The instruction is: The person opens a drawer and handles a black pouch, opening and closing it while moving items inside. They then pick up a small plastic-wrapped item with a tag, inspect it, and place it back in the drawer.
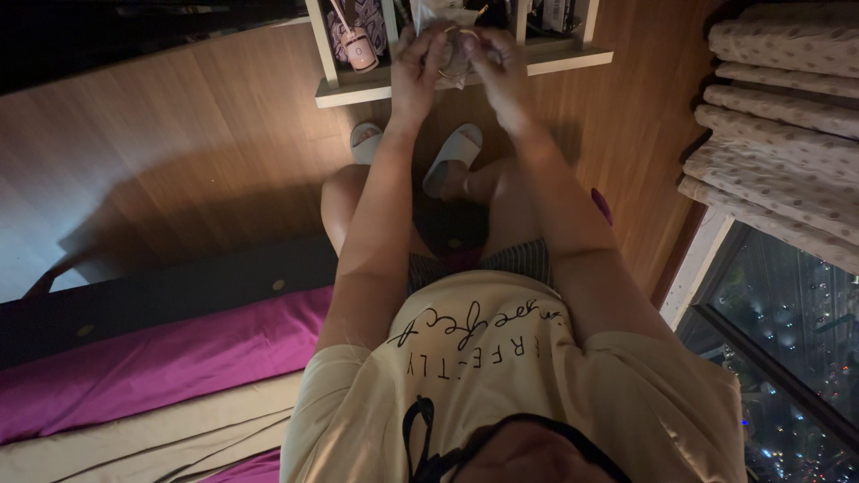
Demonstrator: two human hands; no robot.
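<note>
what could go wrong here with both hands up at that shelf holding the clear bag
The left hand and right hand pinch a small clear bag at arm's length above the shelf edge. If a pinch slips, the bag or anything in it would likely drop to the wood floor near the slippers. The light is dim, so small pieces may be hard to find. An elbow swing could also knock the pink bottle beside the left hand.

1. The small clear packet [455,55] is mostly covered by both hands, left [418,63] and right [497,55]; contents too dim to tell.
2. The shelf [465,76] runs off the top edge.
3. The curtain [787,125] is cut by the right edge.
</note>
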